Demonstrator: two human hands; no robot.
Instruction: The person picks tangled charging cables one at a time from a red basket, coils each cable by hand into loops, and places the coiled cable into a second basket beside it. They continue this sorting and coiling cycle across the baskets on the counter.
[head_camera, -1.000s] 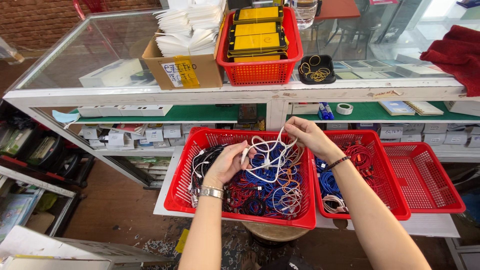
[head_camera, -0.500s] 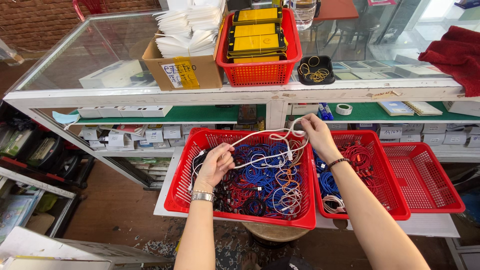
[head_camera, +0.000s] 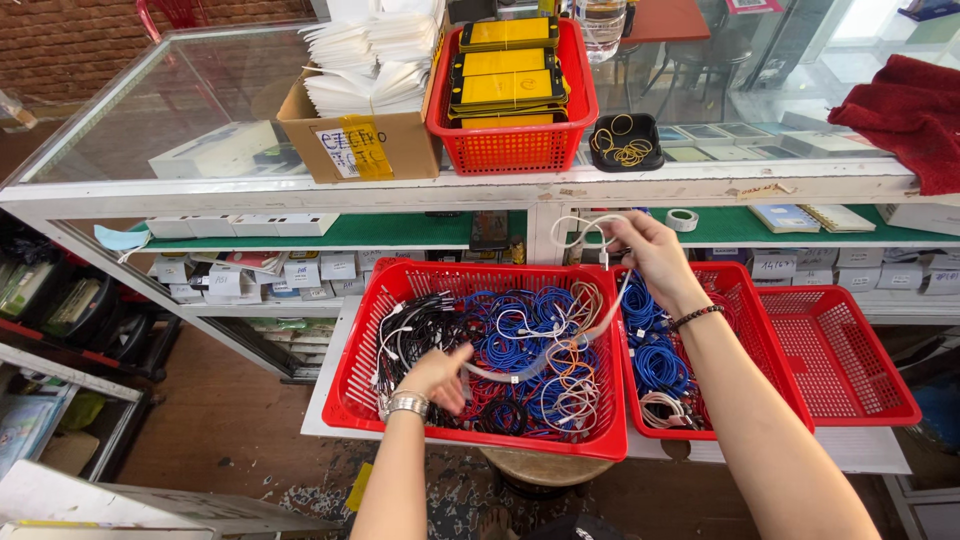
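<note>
A white cable (head_camera: 560, 355) stretches between my two hands above a big red basket (head_camera: 400, 295) full of tangled blue, black, red, orange and white cables. My right hand (head_camera: 650, 255) is raised near the shelf edge and pinches one end of the white cable, with a loop above the fingers. My left hand (head_camera: 440, 378), with a metal watch at the wrist, is low over the black cables at the basket's front and grips the cable's other end.
A second red basket (head_camera: 745, 320) holds blue cable coils; a third red basket (head_camera: 850, 350) stands at its right. The glass counter above carries a cardboard box of white papers (head_camera: 360, 140), a red basket with yellow packs (head_camera: 515, 140), a black tray of rubber bands (head_camera: 625, 140) and a red cloth (head_camera: 910, 100).
My hands have drawn apart: the left went down toward the basket's front, the right rose to the right, and the white cable, bunched a second ago, is now pulled out long.
</note>
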